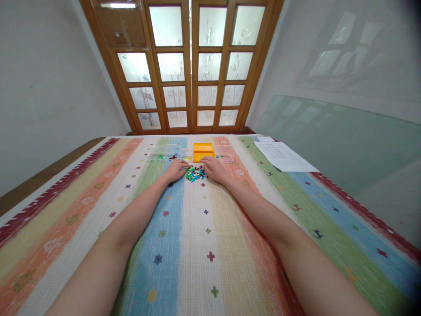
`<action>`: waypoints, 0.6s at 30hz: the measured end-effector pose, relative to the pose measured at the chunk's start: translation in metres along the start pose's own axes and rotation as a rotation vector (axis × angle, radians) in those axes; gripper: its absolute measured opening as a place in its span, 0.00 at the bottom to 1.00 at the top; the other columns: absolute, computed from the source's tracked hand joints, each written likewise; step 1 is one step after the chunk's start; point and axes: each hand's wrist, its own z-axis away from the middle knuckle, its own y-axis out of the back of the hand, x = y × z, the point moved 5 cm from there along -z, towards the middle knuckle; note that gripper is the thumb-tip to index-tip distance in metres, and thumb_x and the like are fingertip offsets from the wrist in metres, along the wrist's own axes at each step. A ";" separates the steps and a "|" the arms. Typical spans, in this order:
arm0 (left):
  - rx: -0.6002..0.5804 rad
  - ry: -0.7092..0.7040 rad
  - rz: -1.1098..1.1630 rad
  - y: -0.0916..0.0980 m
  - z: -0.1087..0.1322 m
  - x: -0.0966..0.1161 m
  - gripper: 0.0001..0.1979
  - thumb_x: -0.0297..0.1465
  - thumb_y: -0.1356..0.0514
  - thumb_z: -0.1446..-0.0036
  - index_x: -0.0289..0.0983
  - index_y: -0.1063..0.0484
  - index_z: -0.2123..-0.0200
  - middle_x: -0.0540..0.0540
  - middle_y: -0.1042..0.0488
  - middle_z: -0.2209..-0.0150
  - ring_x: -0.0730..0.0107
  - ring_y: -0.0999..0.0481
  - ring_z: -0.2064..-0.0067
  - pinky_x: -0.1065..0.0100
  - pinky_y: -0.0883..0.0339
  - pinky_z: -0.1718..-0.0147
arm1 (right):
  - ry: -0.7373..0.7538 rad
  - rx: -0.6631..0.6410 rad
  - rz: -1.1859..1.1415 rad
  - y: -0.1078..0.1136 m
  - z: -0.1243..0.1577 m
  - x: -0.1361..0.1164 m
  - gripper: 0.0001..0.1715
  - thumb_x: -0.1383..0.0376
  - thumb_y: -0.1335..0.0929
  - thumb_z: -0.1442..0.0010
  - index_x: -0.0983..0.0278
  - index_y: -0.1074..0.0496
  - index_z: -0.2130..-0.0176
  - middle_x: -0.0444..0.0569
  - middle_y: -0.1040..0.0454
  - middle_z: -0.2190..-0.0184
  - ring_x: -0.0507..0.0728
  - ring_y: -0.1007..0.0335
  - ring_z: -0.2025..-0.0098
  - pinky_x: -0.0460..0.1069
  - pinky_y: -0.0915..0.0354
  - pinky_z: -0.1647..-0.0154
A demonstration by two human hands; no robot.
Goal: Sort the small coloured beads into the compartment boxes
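A pile of small pieces [195,174] in green, blue, white and dark colours lies on the tablecloth between my hands. My left hand [176,170] rests at the left edge of the pile, its fingers bent together at the pieces. On the other side, my right hand [213,168] has its fingers curled over the pile's upper right edge. Whatever the fingertips of either hand hold is too small to make out. Just behind the pile stands a yellow open box [203,147] with a divider across it, close to my right fingers.
A clear plastic tray [166,148] with green and dark brown pieces sits behind my left hand. Another clear tray [225,150] with a few blue pieces is right of the yellow box. Printed paper [283,156] lies at the right on the striped tablecloth [194,245].
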 end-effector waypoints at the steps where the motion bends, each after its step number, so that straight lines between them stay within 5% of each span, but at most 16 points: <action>1: -0.002 -0.010 0.005 -0.001 0.000 0.001 0.16 0.30 0.42 0.34 0.44 0.17 0.48 0.43 0.21 0.46 0.57 0.26 0.43 0.55 0.37 0.37 | 0.025 -0.021 -0.004 -0.002 0.000 -0.002 0.20 0.64 0.36 0.27 0.62 0.22 0.41 0.57 0.23 0.42 0.64 0.30 0.37 0.63 0.36 0.32; 8: 0.050 0.029 0.023 -0.004 -0.001 -0.003 0.17 0.31 0.43 0.32 0.42 0.19 0.45 0.42 0.20 0.45 0.57 0.26 0.42 0.54 0.37 0.37 | 0.127 -0.103 -0.065 -0.013 -0.002 -0.019 0.21 0.65 0.35 0.27 0.61 0.23 0.39 0.56 0.23 0.40 0.63 0.30 0.36 0.61 0.37 0.31; 18: 0.134 0.174 -0.069 0.002 0.003 -0.015 0.11 0.31 0.40 0.37 0.40 0.17 0.57 0.42 0.20 0.56 0.55 0.25 0.50 0.55 0.32 0.43 | 0.154 -0.227 -0.078 -0.021 -0.003 -0.033 0.21 0.68 0.36 0.28 0.60 0.22 0.40 0.55 0.22 0.41 0.61 0.27 0.39 0.59 0.34 0.34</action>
